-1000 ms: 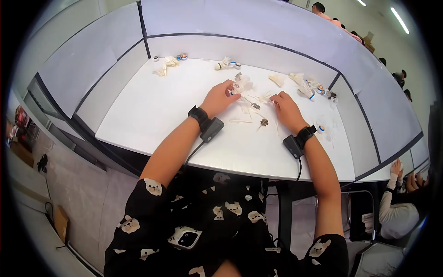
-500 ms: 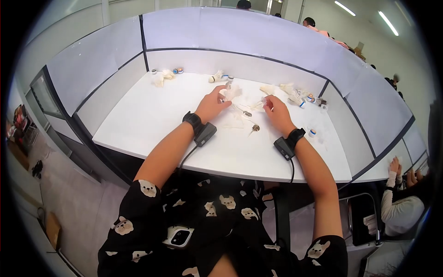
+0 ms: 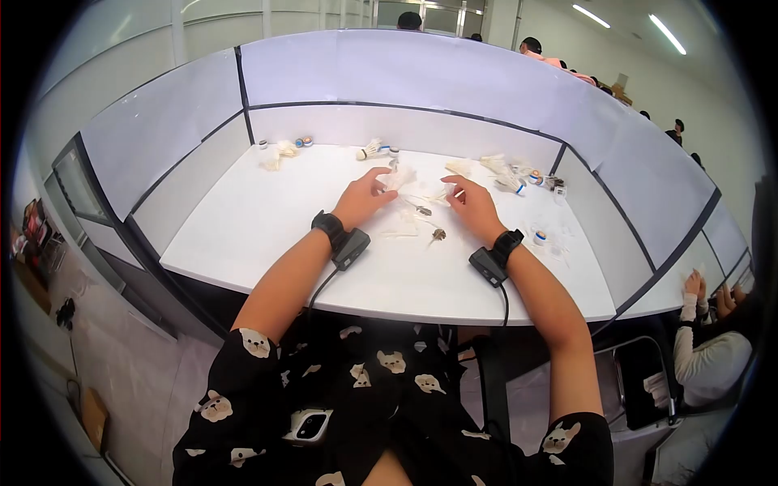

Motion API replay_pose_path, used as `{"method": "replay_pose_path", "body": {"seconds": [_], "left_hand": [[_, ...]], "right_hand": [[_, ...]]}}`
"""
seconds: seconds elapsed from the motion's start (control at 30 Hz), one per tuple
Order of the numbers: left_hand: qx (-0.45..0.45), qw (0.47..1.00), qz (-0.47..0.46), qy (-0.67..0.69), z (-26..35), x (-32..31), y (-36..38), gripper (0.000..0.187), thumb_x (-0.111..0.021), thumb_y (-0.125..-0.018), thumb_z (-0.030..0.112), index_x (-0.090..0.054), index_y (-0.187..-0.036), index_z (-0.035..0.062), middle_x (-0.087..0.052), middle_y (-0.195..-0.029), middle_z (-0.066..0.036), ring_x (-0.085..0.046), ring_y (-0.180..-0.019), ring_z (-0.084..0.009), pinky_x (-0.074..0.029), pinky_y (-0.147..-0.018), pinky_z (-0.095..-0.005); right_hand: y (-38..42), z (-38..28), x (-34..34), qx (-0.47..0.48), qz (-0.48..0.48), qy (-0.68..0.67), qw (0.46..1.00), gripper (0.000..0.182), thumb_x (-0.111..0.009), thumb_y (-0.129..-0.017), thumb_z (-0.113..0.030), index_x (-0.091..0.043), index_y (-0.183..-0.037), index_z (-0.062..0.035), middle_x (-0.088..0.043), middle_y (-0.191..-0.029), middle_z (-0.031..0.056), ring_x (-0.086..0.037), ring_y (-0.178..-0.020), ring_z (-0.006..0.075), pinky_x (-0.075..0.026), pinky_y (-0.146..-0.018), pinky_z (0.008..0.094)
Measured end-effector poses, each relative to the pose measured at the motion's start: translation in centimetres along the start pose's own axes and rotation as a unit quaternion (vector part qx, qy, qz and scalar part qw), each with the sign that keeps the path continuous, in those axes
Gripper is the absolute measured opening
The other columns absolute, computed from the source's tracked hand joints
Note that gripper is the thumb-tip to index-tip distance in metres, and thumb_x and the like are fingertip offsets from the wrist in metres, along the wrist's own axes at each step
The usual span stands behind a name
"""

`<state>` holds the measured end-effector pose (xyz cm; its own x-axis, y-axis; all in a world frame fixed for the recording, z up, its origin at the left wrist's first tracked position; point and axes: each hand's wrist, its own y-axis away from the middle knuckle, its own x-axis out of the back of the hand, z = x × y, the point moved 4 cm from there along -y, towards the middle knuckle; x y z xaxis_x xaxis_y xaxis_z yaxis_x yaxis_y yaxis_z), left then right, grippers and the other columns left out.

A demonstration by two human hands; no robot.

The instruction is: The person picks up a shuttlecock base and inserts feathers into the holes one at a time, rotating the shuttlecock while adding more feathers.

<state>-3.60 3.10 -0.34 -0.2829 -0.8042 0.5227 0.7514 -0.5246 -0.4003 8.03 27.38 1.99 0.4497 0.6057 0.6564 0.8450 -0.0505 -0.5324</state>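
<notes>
My left hand [image 3: 362, 200] is closed, fingers curled, at a whitish feathery bundle [image 3: 402, 180]. That bundle looks thin and partly see-through. Across a small gap, my right hand [image 3: 476, 212] pinches a pale feather-like piece [image 3: 442, 195]; its exact edges are blurred. On the table below the hands lie two small dark-tipped bits, one dark bit [image 3: 423, 211] between the hands and another dark bit [image 3: 438, 236] nearer me. A flat pale scrap [image 3: 399, 229] rests beside them. Behind my left hand is a shuttlecock [image 3: 372, 150] on its side.
Loose feathers [image 3: 282, 152] lie at the back left. Several shuttlecocks and feather pieces [image 3: 506, 174] are piled at the back right, with a blue-banded cork [image 3: 540, 237] nearer. Low partitions [image 3: 389, 125] enclose the white table [image 3: 267, 231]. Another person's sleeve [image 3: 705, 364] shows at right.
My right hand has moved left, closer to my left hand, with the pale piece still at its fingertips. My left hand stays at the feathery bundle. The view has shifted slightly.
</notes>
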Motion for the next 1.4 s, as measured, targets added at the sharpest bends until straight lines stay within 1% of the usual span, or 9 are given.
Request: {"method": "replay_pose_path", "body": {"seconds": [0.27, 0.37, 0.47, 0.67, 0.77, 0.97, 1.27, 1.3, 1.4], "left_hand": [[-0.006, 1.000, 0.009, -0.020, -0.9, 0.1, -0.3, 0.049, -0.078, -0.089, 0.031, -0.062, -0.129, 0.0084, -0.072, -0.108, -0.013, -0.064, -0.093, -0.0209, -0.053, -0.086, -0.0343], [-0.042, 0.999, 0.013, -0.030, -1.1, 0.0, -0.3, 0.040, -0.079, -0.089, 0.023, -0.065, -0.124, 0.0080, -0.071, -0.106, -0.007, -0.062, -0.093, -0.0147, -0.052, -0.085, -0.0315], [-0.035, 0.999, 0.002, -0.024, -1.0, 0.1, -0.2, 0.039, -0.080, -0.087, 0.018, -0.066, -0.121, 0.0070, -0.071, -0.110, -0.006, -0.062, -0.095, -0.0149, -0.053, -0.087, -0.0312], [-0.009, 1.000, -0.011, -0.010, -1.2, 0.3, -0.2, 0.040, -0.081, -0.084, 0.014, -0.067, -0.120, 0.0054, -0.070, -0.111, -0.008, -0.064, -0.098, -0.0150, -0.054, -0.087, -0.0297], [-0.002, 1.000, 0.002, 0.002, -0.9, 0.3, 0.1, 0.040, -0.080, -0.083, 0.015, -0.068, -0.119, 0.0039, -0.073, -0.111, -0.010, -0.068, -0.090, -0.0204, -0.056, -0.084, -0.0330], [-0.001, 1.000, 0.011, -0.018, -1.1, 0.5, 0.1, 0.039, -0.081, -0.084, 0.015, -0.070, -0.119, 0.0041, -0.073, -0.106, -0.012, -0.070, -0.089, -0.0210, -0.057, -0.084, -0.0328], [-0.001, 1.000, -0.003, 0.007, -2.1, 0.4, -0.3, 0.039, -0.076, -0.087, 0.014, -0.071, -0.125, 0.0052, -0.074, -0.111, -0.015, -0.071, -0.093, -0.0224, -0.057, -0.085, -0.0330], [-0.016, 1.000, -0.008, 0.010, -1.4, 0.4, -0.1, 0.036, -0.072, -0.091, 0.009, -0.069, -0.127, 0.0027, -0.072, -0.114, -0.010, -0.069, -0.095, -0.0169, -0.056, -0.087, -0.0308], [-0.031, 0.999, -0.033, 0.020, -1.1, 0.5, -0.3, 0.033, -0.069, -0.092, 0.005, -0.069, -0.124, 0.0045, -0.072, -0.115, -0.007, -0.066, -0.104, -0.0141, -0.055, -0.093, -0.0309]], "right_hand": [[-0.1, -0.4, 0.0, 0.007, 0.004, -0.003, 1.000, 0.033, -0.068, -0.092, -0.009, -0.071, -0.124, -0.0149, -0.071, -0.092, 0.0099, -0.070, -0.078, 0.0245, -0.056, -0.073, 0.0364], [-0.1, -0.3, -0.3, -0.011, -0.004, -0.023, 1.000, 0.033, -0.069, -0.092, -0.010, -0.070, -0.125, -0.0147, -0.071, -0.093, 0.0101, -0.071, -0.078, 0.0234, -0.056, -0.073, 0.0357], [-0.1, -0.6, -0.7, -0.026, -0.019, -0.069, 0.997, 0.033, -0.069, -0.092, -0.010, -0.070, -0.125, -0.0144, -0.071, -0.093, 0.0099, -0.072, -0.078, 0.0215, -0.056, -0.073, 0.0345], [-0.1, -1.2, -1.3, -0.022, -0.024, -0.099, 0.995, 0.033, -0.071, -0.094, -0.008, -0.068, -0.126, -0.0107, -0.068, -0.093, 0.0070, -0.072, -0.078, 0.0152, -0.057, -0.070, 0.0281], [0.0, -1.5, -1.4, -0.023, -0.024, -0.105, 0.994, 0.033, -0.071, -0.093, -0.005, -0.067, -0.126, -0.0091, -0.067, -0.096, 0.0078, -0.073, -0.079, 0.0159, -0.058, -0.070, 0.0277], [-0.1, -1.7, -1.3, -0.049, -0.014, -0.171, 0.984, 0.032, -0.069, -0.093, -0.003, -0.067, -0.125, -0.0043, -0.063, -0.098, 0.0073, -0.074, -0.084, 0.0162, -0.060, -0.073, 0.0275], [-0.2, -1.9, -1.6, -0.026, -0.018, -0.173, 0.984, 0.021, -0.068, -0.096, -0.008, -0.073, -0.115, 0.0000, -0.077, -0.095, 0.0105, -0.073, -0.088, 0.0146, -0.058, -0.080, 0.0274], [-0.2, -1.9, -1.8, -0.025, -0.025, -0.172, 0.984, 0.021, -0.068, -0.096, -0.009, -0.074, -0.114, -0.0001, -0.077, -0.096, 0.0106, -0.073, -0.088, 0.0144, -0.058, -0.080, 0.0277], [-0.2, -2.7, -1.7, -0.022, -0.045, -0.155, 0.987, 0.019, -0.068, -0.097, -0.010, -0.076, -0.111, -0.0008, -0.078, -0.097, 0.0103, -0.073, -0.090, 0.0143, -0.058, -0.080, 0.0281]]}}
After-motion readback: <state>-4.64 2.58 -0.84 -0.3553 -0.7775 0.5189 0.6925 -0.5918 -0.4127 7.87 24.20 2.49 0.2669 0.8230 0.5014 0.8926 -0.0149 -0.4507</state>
